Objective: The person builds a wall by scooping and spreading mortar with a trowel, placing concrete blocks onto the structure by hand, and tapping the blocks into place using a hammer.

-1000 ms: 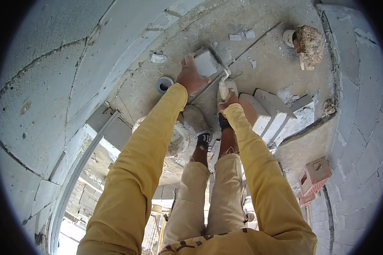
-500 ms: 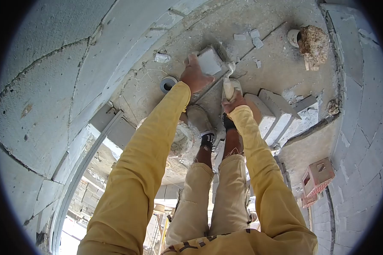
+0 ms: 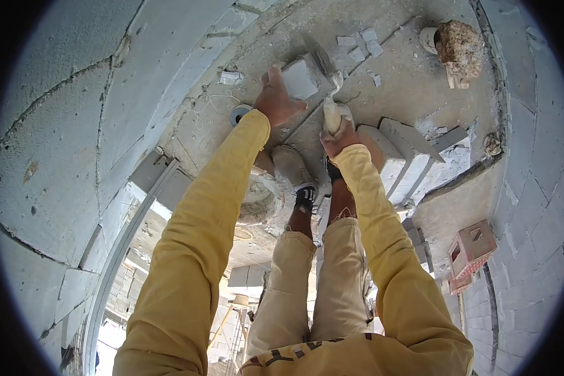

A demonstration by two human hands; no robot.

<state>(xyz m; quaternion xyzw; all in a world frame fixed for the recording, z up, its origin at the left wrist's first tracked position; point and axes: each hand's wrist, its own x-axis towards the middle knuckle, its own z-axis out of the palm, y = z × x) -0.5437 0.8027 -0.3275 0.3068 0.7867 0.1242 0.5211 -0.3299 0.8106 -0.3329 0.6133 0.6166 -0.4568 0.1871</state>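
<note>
My left hand point(image 3: 278, 100) holds a small pale grey block point(image 3: 301, 78) by its near side, thumb and fingers spread around it. My right hand point(image 3: 339, 135) is wrapped round the light handle of a trowel point(image 3: 332, 114). The trowel's grey blade point(image 3: 321, 61) lies along the right side of the block; whether they touch is unclear. A roll of tape point(image 3: 239, 113) is on the floor, partly hidden by my left wrist.
Larger grey blocks point(image 3: 410, 150) stand right of my shoes. Several broken pieces point(image 3: 371, 42) lie beyond the trowel. A rough brown lump point(image 3: 459, 51) rests by a white container point(image 3: 428, 39). A pink crate point(image 3: 474, 249) stands near the right wall point(image 3: 532, 207).
A newly visible piece shows among the broken pieces on the floor. The trowel blade shows more clearly beside the block. The tape roll is now more covered by my left wrist.
</note>
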